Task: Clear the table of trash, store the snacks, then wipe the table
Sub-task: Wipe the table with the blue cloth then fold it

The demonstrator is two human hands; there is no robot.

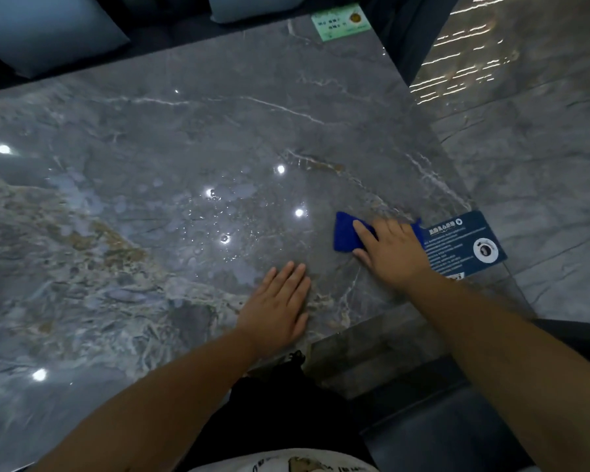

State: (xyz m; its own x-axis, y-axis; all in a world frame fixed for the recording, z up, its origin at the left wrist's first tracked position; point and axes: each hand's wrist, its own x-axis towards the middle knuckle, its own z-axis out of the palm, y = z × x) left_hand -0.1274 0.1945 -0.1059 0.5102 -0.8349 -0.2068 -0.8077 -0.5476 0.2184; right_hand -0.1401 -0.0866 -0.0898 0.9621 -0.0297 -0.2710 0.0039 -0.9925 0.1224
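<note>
Right hand [394, 252] pressing flat, fingers straight, on blue cloth [346, 235] at right-centre of table [184, 131]; left hand [280, 303] lying flat, released, holding nothing. Risk: cloth sweeping the dark blue card [464, 243] off the edge, droplets mid-frame getting missed

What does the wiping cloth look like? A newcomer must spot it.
On the grey marble table, look near its right edge. The cloth lies flat under the right hand, beside a dark printed card. Unlike the card, it is plain bright blue.
</note>
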